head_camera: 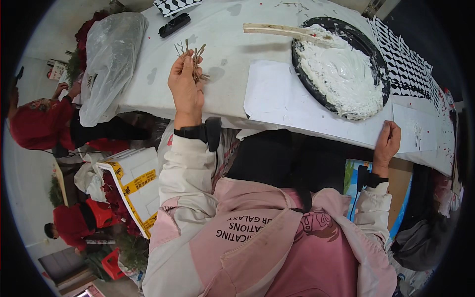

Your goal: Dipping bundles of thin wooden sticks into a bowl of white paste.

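Observation:
My left hand point(188, 89) is raised over the left part of the white-covered table point(222, 87), pinching a small bunch of short, thin brown twigs point(196, 68). Their ends stick out above the fingers and beside the thumb. At the table's front edge on the right rests my right hand point(387, 143), fingers curled together and nothing visible in them. Beyond that hand, a round black tray point(310, 92) is spread with thick white paste point(341, 74). A flat wooden stick point(272, 29) lies across its rim, one end in the paste.
White paper sheets point(269, 89) lie under the tray. Patterned black-and-white sheets point(404, 61) are at the far right. A clear plastic bag point(111, 63) and a black object point(174, 25) sit on the left. Two people in red point(41, 122) are at left, near a taped white foam box point(139, 185).

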`<action>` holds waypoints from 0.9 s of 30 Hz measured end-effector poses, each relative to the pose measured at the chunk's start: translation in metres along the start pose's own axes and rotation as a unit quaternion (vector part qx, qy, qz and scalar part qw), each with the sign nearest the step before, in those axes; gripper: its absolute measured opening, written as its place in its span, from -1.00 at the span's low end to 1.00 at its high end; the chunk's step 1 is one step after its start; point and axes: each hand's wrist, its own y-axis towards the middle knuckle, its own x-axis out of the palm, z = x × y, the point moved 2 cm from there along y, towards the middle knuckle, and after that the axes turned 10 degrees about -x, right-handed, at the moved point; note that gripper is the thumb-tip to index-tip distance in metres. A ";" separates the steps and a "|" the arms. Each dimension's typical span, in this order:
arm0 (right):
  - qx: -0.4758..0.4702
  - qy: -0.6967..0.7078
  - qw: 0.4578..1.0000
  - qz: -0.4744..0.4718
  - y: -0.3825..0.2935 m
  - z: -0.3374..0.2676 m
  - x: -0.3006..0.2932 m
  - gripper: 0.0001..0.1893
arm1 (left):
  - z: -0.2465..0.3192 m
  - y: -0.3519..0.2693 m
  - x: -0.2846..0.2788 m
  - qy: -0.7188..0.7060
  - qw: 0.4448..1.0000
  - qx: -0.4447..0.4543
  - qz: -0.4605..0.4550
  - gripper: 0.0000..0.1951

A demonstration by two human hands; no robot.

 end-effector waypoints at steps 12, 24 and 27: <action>0.051 0.024 0.997 0.051 0.019 -0.073 -0.018 -0.87 | -0.011 -0.077 0.065 -0.169 0.943 -0.200 -0.207 -0.78; -0.098 0.291 0.920 -0.245 0.023 -0.204 0.038 -0.75 | -0.017 -0.095 0.084 -0.190 0.915 -0.204 -0.292 -0.76; -0.073 0.315 0.906 -0.272 0.022 -0.209 0.040 -0.72 | -0.020 -0.104 0.089 -0.108 0.929 -0.213 -0.282 -0.73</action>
